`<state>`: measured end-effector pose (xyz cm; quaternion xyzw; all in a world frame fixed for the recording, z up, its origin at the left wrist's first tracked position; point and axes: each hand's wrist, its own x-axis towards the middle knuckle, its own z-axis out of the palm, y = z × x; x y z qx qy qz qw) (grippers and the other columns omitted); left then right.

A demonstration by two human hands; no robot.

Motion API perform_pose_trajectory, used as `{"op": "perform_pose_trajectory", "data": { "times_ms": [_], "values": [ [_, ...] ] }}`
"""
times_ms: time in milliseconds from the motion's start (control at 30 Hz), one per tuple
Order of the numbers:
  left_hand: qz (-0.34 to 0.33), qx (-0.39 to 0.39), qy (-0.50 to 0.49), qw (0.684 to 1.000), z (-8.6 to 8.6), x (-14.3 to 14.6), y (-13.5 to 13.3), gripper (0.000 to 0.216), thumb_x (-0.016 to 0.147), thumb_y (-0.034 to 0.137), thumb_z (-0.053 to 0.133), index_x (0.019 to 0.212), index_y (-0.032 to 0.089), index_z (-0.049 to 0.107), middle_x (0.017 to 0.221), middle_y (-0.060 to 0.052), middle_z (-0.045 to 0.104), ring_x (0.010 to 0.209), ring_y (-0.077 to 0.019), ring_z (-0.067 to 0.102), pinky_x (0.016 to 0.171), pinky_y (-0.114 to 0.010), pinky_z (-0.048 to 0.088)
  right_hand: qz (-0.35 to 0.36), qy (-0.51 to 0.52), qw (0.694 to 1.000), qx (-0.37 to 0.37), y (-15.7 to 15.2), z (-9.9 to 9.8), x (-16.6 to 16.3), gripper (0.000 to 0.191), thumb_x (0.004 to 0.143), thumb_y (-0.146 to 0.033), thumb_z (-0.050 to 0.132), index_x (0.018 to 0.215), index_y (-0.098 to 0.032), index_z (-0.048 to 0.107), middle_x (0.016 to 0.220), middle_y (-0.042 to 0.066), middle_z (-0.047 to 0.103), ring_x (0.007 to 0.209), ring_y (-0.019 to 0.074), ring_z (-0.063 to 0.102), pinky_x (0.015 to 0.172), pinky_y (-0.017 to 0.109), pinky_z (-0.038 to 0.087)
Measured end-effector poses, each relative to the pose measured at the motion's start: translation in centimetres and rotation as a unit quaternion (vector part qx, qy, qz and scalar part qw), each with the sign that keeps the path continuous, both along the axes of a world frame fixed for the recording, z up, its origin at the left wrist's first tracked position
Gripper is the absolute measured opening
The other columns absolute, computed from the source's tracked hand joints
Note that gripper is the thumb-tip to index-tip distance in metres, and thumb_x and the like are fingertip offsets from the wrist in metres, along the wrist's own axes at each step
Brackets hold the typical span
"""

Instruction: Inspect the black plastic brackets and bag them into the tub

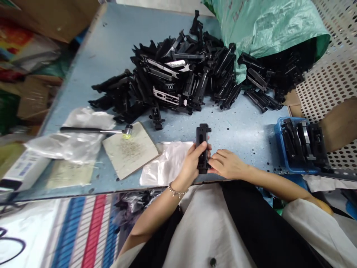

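Observation:
My left hand (pixel 192 162) is wrapped round a black plastic part (pixel 202 139) and holds it upright near the front edge of the blue table (pixel 245 128). My right hand (pixel 227 163) sits just right of the part, its fingers curled and pinching at the part's lower end. A bracelet circles my left wrist. Behind the hands lies a big heap of the same black plastic parts (pixel 173 78).
A small hammer (pixel 95 130) rests on a worn board (pixel 129 149) at left, among clear plastic bags (pixel 167 163). A blue tray (pixel 279 130) with black parts stands at right. A green bag (pixel 264 26) spills more parts at the back right.

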<state>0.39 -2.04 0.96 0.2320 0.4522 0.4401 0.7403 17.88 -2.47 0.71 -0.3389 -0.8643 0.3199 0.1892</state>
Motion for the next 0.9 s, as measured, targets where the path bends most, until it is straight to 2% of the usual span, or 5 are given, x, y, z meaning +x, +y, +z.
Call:
{"op": "perform_pose_trajectory", "data": {
  "times_ms": [300,467,667,800,900],
  "values": [
    [0.107,0.144,0.119,0.977,0.4,0.8,-1.4,0.048,0.073,0.05,0.085,0.107,0.022,0.064,0.092,-0.001,0.065,0.075,-0.0136,0.059,0.067,-0.026,0.048,-0.008,0.006,0.984,-0.179,-0.1,-0.3,-0.2,0.061,0.112,-0.042,0.015,0.081,-0.018,0.062,0.063,-0.002,0.058,0.054,0.011,0.053,0.054,0.023,0.046],
    [0.047,0.04,0.019,0.998,0.9,0.9,-0.4,0.042,0.08,0.052,0.078,0.1,0.02,0.063,0.085,0.0,0.063,0.061,-0.009,0.054,0.055,-0.023,0.044,0.025,-0.018,0.998,-0.052,0.1,0.5,0.5,0.036,0.104,-0.049,0.049,0.089,-0.018,0.061,0.087,0.01,0.065,0.085,0.0222,0.059,0.077,0.037,0.049],
    [0.097,0.111,0.113,0.983,-3.3,1.0,-0.2,0.053,0.083,0.047,0.078,0.122,0.023,0.052,0.085,0.001,0.064,0.068,-0.0122,0.06,0.064,-0.025,0.05,0.004,-0.012,0.954,-0.299,1.4,-0.5,0.7,0.045,0.111,-0.042,0.028,0.089,-0.019,0.059,0.074,0.002,0.061,0.065,0.0142,0.055,0.063,0.028,0.044],
    [0.064,0.064,0.172,0.981,-7.8,2.8,0.1,0.04,0.09,0.035,0.065,0.125,0.018,0.051,0.108,-0.009,0.069,0.099,-0.0216,0.067,0.093,-0.038,0.054,-0.3,-0.024,0.941,-0.155,9.2,-1.0,2.6,0.021,0.102,-0.037,0.057,0.09,-0.02,0.055,0.086,0.004,0.06,0.078,0.0157,0.05,0.074,0.03,0.039],
    [0.003,0.122,0.262,0.957,-9.9,5.2,-0.1,0.043,0.088,0.029,0.064,0.129,0.016,0.055,0.131,-0.016,0.064,0.128,-0.0306,0.058,0.115,-0.051,0.042,-0.386,0.014,0.917,-0.1,15.7,-0.6,4.4,0.018,0.108,-0.029,0.044,0.109,-0.014,0.052,0.106,0.01,0.058,0.085,0.0144,0.049,0.08,0.031,0.04]
  ]
}}
